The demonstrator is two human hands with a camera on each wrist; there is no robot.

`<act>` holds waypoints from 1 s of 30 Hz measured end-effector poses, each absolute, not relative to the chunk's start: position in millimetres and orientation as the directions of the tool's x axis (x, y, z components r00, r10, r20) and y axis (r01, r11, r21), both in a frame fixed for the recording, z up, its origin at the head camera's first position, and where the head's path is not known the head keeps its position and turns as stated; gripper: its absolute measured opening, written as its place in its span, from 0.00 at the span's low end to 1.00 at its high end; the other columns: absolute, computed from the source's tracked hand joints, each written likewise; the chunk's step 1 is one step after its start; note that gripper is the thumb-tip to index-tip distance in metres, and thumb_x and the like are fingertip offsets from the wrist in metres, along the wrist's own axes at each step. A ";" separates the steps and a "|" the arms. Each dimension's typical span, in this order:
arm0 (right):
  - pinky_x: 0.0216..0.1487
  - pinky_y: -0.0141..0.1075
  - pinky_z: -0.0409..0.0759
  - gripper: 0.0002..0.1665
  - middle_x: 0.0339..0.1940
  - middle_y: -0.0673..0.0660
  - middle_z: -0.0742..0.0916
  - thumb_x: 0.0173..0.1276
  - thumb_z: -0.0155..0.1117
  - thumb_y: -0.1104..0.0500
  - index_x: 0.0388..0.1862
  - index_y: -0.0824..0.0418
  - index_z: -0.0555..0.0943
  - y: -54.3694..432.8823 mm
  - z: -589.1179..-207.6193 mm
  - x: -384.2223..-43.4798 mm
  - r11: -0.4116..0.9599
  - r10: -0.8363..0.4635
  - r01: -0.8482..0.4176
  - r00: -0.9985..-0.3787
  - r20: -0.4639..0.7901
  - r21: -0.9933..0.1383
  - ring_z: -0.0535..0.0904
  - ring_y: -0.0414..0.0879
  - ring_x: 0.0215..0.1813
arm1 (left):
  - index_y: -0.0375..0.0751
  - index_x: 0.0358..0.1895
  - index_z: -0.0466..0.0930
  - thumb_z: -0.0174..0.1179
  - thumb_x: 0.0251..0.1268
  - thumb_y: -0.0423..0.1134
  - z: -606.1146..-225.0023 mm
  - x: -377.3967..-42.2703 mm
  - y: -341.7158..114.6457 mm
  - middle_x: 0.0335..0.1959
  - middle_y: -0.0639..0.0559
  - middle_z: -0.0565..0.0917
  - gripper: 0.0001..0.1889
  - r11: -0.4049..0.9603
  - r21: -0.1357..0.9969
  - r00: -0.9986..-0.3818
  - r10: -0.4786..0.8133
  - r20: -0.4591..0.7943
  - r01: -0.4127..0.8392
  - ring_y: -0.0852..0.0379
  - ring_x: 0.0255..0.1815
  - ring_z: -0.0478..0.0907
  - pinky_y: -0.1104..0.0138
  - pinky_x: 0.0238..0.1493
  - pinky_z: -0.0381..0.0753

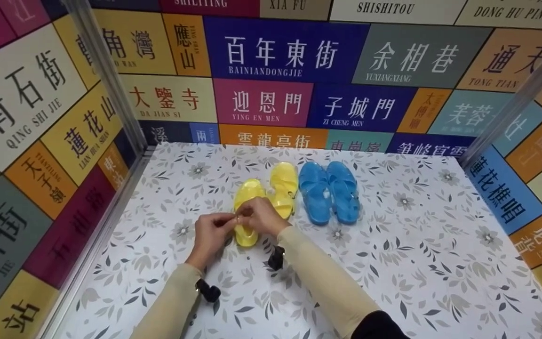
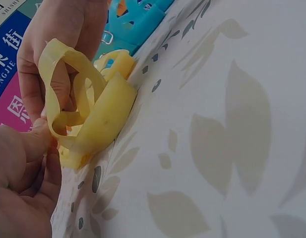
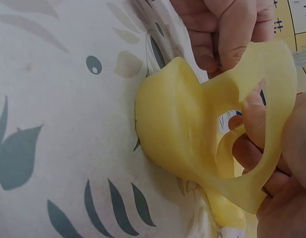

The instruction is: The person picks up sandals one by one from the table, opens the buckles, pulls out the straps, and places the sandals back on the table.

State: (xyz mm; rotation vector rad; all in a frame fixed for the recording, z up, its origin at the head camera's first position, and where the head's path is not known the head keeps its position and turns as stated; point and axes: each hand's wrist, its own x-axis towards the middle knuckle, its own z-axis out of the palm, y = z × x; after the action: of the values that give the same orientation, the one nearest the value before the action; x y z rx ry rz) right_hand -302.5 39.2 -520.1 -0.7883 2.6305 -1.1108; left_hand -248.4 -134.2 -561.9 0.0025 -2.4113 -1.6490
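A yellow jelly sandal (image 1: 251, 188) lies sole down on the patterned surface, its heel towards me. At its left side, my left hand (image 1: 211, 234) pinches the ankle strap (image 2: 49, 82) between thumb and fingers. My right hand (image 1: 262, 215) reaches over the sandal and pinches the strap close by, the fingertips of both hands meeting there. In the right wrist view, fingers of the right hand (image 3: 291, 163) pass behind the strap loop above the heel cup (image 3: 165, 119). The fastening itself is hidden by the fingers. The other yellow sandal (image 1: 283, 176) lies just right of it.
Two blue sandals (image 1: 315, 181) lie side by side, right of the yellow ones. A white surface (image 1: 417, 278) with grey leaf and flower print lies under everything. Colourful sign-covered walls (image 1: 285, 52) stand at the back and both sides, with metal posts (image 1: 111, 80) at the corners.
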 end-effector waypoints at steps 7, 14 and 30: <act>0.44 0.32 0.85 0.07 0.39 0.50 0.93 0.68 0.75 0.61 0.44 0.58 0.92 39.9 -520.9 -304.5 0.588 -0.536 -0.411 -0.843 0.045 -0.697 0.86 0.41 0.40 | 0.42 0.42 0.93 0.75 0.64 0.34 -561.5 -248.9 -135.1 0.39 0.50 0.92 0.06 0.297 0.952 -0.985 -0.122 0.121 0.080 0.56 0.41 0.87 0.70 0.44 0.84; 0.46 0.33 0.85 0.07 0.40 0.50 0.93 0.69 0.73 0.62 0.44 0.58 0.91 42.7 -521.6 -303.4 0.594 -0.532 -0.389 -0.847 0.020 -0.704 0.86 0.42 0.42 | 0.42 0.44 0.92 0.73 0.67 0.35 -564.5 -247.4 -135.0 0.40 0.50 0.91 0.05 0.280 0.960 -0.994 -0.105 0.034 0.004 0.56 0.41 0.86 0.70 0.43 0.84; 0.46 0.32 0.85 0.08 0.39 0.53 0.93 0.69 0.74 0.62 0.45 0.61 0.92 39.1 -523.2 -302.6 0.573 -0.557 -0.464 -0.825 0.094 -0.676 0.88 0.44 0.41 | 0.39 0.38 0.93 0.75 0.62 0.29 -555.2 -254.6 -132.8 0.34 0.49 0.92 0.03 0.250 0.968 -0.987 -0.141 0.076 0.038 0.58 0.35 0.86 0.71 0.38 0.83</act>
State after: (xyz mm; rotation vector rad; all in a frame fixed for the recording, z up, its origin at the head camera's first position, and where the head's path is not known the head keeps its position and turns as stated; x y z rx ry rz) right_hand -302.6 39.1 -523.2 -0.8711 2.6700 -1.0896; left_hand -254.6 -132.8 -555.2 0.0978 -2.3635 -1.8367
